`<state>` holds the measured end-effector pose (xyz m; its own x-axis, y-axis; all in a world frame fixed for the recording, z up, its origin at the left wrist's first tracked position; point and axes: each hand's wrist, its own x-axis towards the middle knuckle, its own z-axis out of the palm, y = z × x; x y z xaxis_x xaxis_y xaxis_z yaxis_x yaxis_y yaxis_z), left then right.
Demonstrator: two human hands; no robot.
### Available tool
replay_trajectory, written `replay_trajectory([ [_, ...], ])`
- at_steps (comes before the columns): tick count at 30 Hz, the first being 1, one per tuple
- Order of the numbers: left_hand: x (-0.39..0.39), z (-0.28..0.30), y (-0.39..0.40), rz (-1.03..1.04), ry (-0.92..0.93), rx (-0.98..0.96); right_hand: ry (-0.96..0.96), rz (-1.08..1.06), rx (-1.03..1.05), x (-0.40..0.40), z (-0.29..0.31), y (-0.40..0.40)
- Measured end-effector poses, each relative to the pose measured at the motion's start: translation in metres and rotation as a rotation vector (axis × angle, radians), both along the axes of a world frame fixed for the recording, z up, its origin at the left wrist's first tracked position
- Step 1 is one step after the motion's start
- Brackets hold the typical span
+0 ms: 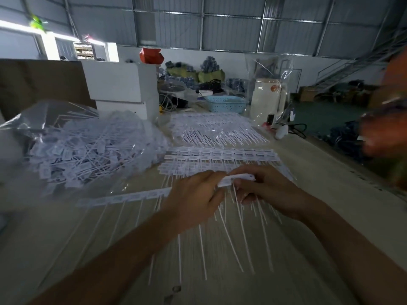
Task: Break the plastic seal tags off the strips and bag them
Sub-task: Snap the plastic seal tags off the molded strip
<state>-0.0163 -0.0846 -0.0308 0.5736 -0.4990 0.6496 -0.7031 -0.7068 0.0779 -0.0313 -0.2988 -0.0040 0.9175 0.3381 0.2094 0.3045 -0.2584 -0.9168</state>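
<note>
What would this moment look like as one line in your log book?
step: breaking tags | left hand: grips strip of seal tags | right hand: grips same strip | bag of loose tags: left on table

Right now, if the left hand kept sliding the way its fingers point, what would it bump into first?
Probably the right hand: the left hand points right along the tag strip both are pinching, fingertips almost meeting. Depth is hard to judge.

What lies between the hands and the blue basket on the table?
In the head view, between the hands and the blue basket lie unbroken strips, then a further pile of strips.
</note>
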Motion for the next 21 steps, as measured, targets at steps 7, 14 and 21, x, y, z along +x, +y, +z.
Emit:
replay_trajectory([
  [7, 0.003, -0.011, -0.001, 0.001, -0.073, 0.086, 0.185, -0.073, -0.011, 0.000, -0.002, -0.009],
  [14, 0.004, -0.011, -0.013, -0.071, 0.097, 0.042, -0.124, -0.117, -0.087, -0.010, -0.005, -0.008],
  [21, 0.018, -0.002, -0.028, -0.238, 0.556, -0.339, -0.481, -0.288, -0.394, -0.004, -0.005, -0.017],
])
